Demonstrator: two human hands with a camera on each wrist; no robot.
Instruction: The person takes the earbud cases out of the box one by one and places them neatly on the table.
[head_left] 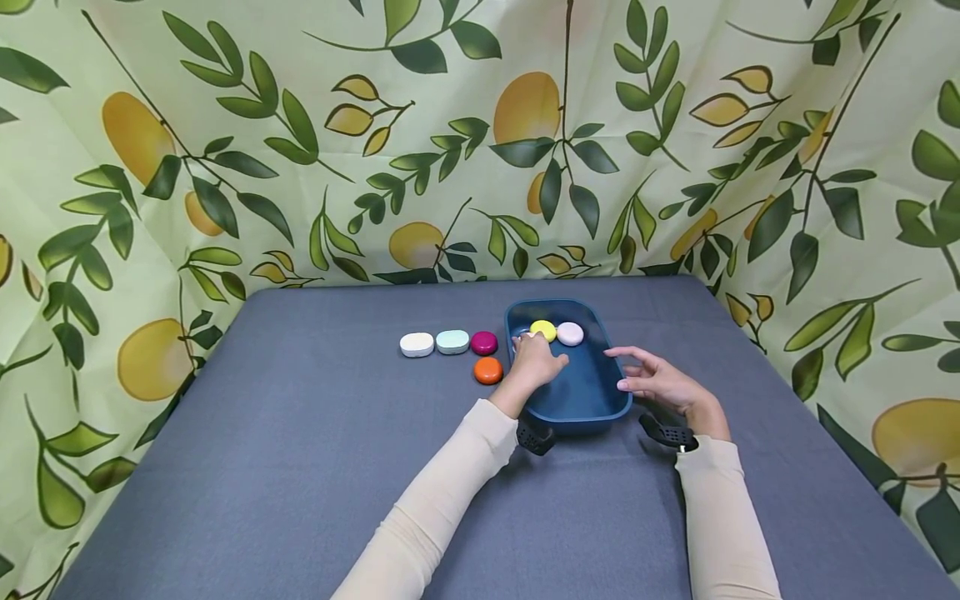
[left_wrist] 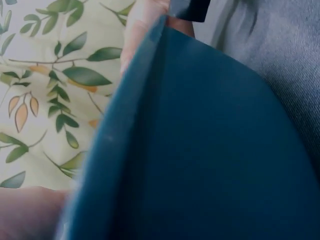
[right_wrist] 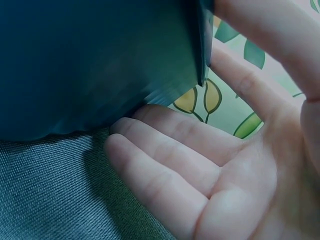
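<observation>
My left hand (head_left: 536,358) reaches over the left wall of a dark blue rectangular bin (head_left: 573,421), its fingers down around a small pale piece, mostly hidden beneath them. Beside those fingertips, in the bin, lie a round yellow case (head_left: 543,330) and a pale pink one (head_left: 570,334). At the bin's right side is my right hand (head_left: 660,383). In the right wrist view its loosely extended fingers (right_wrist: 165,150) lie along the bin's outer wall, with another finger up at the rim. The bin's side (left_wrist: 210,125) fills much of the left wrist view.
Left of the bin, a white oval case (head_left: 417,345), a mint one (head_left: 452,342) and a magenta one (head_left: 483,342) form a row. An orange case (head_left: 488,371) sits just in front of the magenta one. Leaf-patterned cloth (head_left: 420,167) hangs behind the grey table (head_left: 300,433).
</observation>
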